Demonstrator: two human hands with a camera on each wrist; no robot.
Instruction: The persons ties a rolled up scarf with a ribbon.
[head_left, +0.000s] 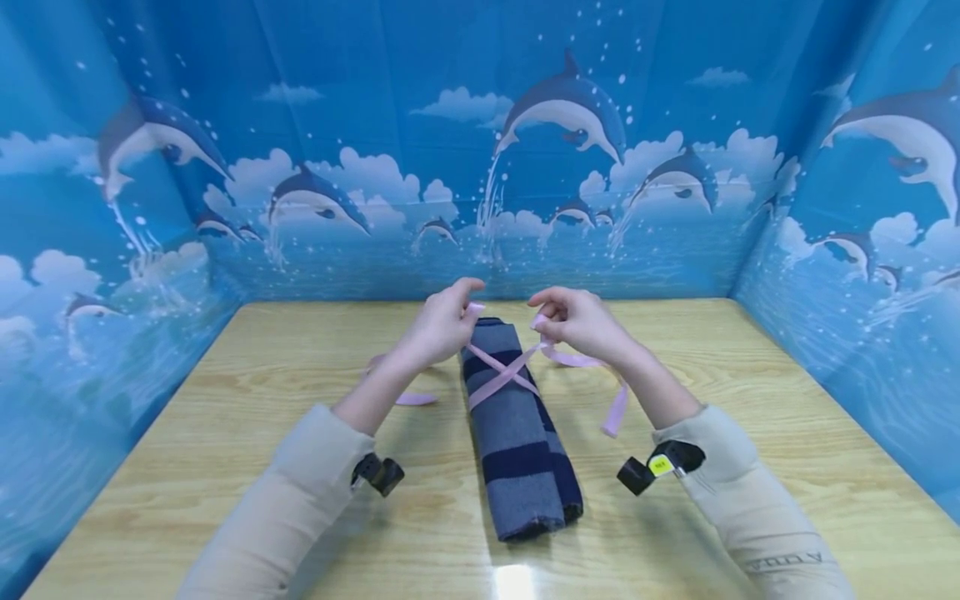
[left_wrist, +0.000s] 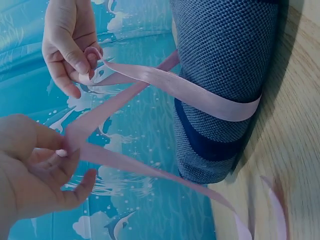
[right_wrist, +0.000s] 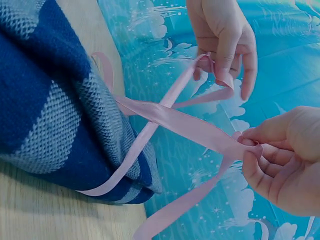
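A rolled blue and grey striped cloth (head_left: 513, 450) lies lengthwise on the table, with a pink ribbon (head_left: 498, 383) wrapped round its far part and crossed over on top. My left hand (head_left: 444, 321) pinches one length of the ribbon above the roll's left side. To the right, my right hand (head_left: 581, 321) pinches the other length between thumb and fingers. In the left wrist view both ribbon (left_wrist: 200, 100) lengths run taut from the roll to the fingers. Loose tails hang from both hands, and the right wrist view shows the crossing (right_wrist: 160, 114) apart from the fingertips.
The wooden table (head_left: 247, 433) carries the roll near its middle. A blue curtain (head_left: 420, 150) printed with dolphins stands behind the table and along both sides. A small dark camera is strapped at each wrist, over the sleeves (head_left: 315, 467).
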